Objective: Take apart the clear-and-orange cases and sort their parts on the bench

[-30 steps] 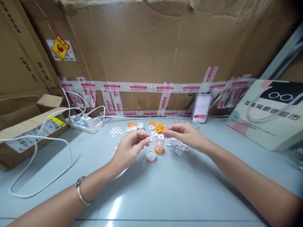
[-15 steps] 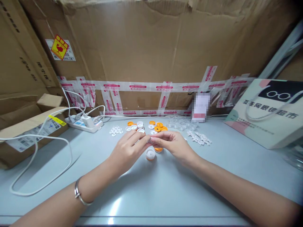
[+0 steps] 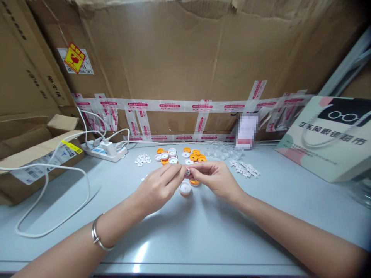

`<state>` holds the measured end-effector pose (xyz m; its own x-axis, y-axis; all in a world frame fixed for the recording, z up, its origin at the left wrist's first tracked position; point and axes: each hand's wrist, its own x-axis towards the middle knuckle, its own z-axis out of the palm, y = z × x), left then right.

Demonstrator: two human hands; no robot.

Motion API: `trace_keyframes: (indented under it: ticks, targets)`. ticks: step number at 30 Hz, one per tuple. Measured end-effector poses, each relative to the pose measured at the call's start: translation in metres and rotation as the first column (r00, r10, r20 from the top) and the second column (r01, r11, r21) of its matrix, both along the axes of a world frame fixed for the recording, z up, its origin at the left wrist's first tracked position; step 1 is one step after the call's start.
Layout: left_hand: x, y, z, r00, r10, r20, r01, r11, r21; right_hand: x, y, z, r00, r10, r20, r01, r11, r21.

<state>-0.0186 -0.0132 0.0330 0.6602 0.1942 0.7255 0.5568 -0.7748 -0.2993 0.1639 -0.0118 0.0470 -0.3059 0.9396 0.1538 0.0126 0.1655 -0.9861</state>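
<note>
My left hand (image 3: 160,188) and my right hand (image 3: 216,178) meet fingertip to fingertip over the middle of the table. Between them they pinch a small, shiny, pale piece (image 3: 188,172), mostly covered by the fingers; its kind cannot be made out. Just below the fingers a round white cap with an orange base (image 3: 184,188) sits on the table. An orange round cap (image 3: 194,182) lies beside it, partly under my right hand. Behind the hands are several white caps (image 3: 173,160) and orange caps (image 3: 196,153), some stacked.
Small white discs (image 3: 143,159) lie back left. Clear plastic pieces (image 3: 223,150) and white toothed pieces (image 3: 245,168) lie back right. A power strip (image 3: 107,153), a looped white cable (image 3: 87,181) and a cardboard box (image 3: 43,154) stand left. A paper bag (image 3: 327,146) stands right.
Both hands stay together on the small piece, with the fingers shifted slightly and a little more of the piece showing. My left hand has dropped slightly, uncovering more of the caps behind.
</note>
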Motion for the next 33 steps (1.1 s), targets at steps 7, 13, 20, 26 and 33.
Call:
trace_keyframes:
  ticks: [7, 13, 20, 26, 33]
  targets:
    - [-0.002, 0.003, -0.003, 0.999, -0.041, 0.027, 0.04, 0.999, 0.017, 0.0, 0.0, -0.007, 0.997, -0.013, -0.078, 0.014, 1.0, 0.013]
    - [-0.001, -0.004, 0.003, 0.996, -0.084, 0.035, 0.085, 0.995, -0.049, -0.001, 0.001, -0.011, 0.988, -0.052, -0.147, 0.034, 0.992, -0.121]
    - [0.005, 0.0, 0.003, 0.964, -0.095, 0.248, 0.141, 0.975, -0.174, -0.003, 0.006, -0.008, 0.99, -0.096, -0.105, 0.071, 0.973, -0.218]
    - [0.005, 0.001, 0.009, 0.884, 0.012, 0.468, 0.142, 0.946, -0.291, 0.032, 0.034, 0.007, 0.979, -0.151, 0.134, 0.163, 0.983, -0.083]
    - [0.004, 0.004, 0.004, 0.878, 0.057, 0.476, 0.183, 0.877, -0.443, 0.104, 0.07, 0.017, 0.716, 0.024, 0.697, 0.104, 0.985, -0.14]
